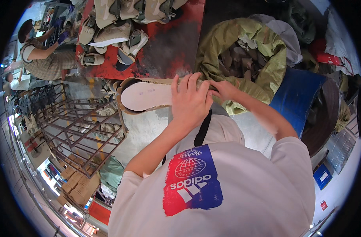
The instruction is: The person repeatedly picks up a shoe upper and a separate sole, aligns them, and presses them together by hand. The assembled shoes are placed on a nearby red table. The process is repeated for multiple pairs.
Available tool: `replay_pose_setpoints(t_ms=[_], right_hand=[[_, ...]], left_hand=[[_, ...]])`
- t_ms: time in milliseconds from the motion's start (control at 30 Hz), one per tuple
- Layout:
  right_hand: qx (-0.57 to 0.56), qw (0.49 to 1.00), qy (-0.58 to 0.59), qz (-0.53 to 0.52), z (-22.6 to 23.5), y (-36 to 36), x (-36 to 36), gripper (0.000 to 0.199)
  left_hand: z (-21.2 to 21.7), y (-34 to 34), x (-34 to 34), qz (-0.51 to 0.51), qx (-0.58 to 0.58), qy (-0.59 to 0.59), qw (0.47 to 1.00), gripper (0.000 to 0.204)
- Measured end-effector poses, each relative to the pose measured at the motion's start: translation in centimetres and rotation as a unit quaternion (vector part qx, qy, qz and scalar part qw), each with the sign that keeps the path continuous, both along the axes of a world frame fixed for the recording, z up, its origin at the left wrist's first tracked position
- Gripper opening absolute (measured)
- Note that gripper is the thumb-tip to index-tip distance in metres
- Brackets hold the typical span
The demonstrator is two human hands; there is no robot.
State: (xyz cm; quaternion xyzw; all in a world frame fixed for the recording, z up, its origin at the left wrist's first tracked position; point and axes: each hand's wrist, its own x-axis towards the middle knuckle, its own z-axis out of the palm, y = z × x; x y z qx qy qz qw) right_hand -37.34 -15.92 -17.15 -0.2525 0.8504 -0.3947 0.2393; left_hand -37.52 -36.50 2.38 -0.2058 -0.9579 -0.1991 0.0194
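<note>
A shoe upper [147, 94] lies bottom side up across my two hands, with its white insole board facing me and brown edges around it. My left hand [190, 96] is closed over its middle, the fingers wrapped across the board. At its right end my right hand [224, 90] grips the narrow tip, with the fingers partly hidden behind the left hand. The wider end points left. Beyond it, several beige and olive shoes [109, 35] are piled on a red table [164, 47] with worn dark patches.
Right of the table stands an olive sack [277, 53] holding dark scraps. A blue drum [299, 98] lies on my right. To the left is a brown metal rack [75, 134] with shoes on it. A person [42, 59] works at the far left. Cardboard boxes [83, 189] are stacked lower left.
</note>
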Motion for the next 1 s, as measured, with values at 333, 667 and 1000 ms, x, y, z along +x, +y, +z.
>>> replay_pose_setpoints(t_ms=[333,667,1000], right_hand=[[0.141,0.988,-0.044,-0.05,-3.6,-2.8,3.3,0.047],[0.199,0.976,-0.085,-0.025,-6.2,-4.8,6.0,0.046],[0.234,0.968,-0.094,-0.017,-9.3,-6.2,5.1,0.046]], left_hand=[[0.2,2.4,-3.9,-0.089,0.005,-0.013,0.996,0.044],[-0.6,3.0,-2.8,-0.116,-0.081,-0.12,0.983,0.063],[-2.7,3.4,-2.0,-0.124,-0.138,-0.102,0.977,0.061]])
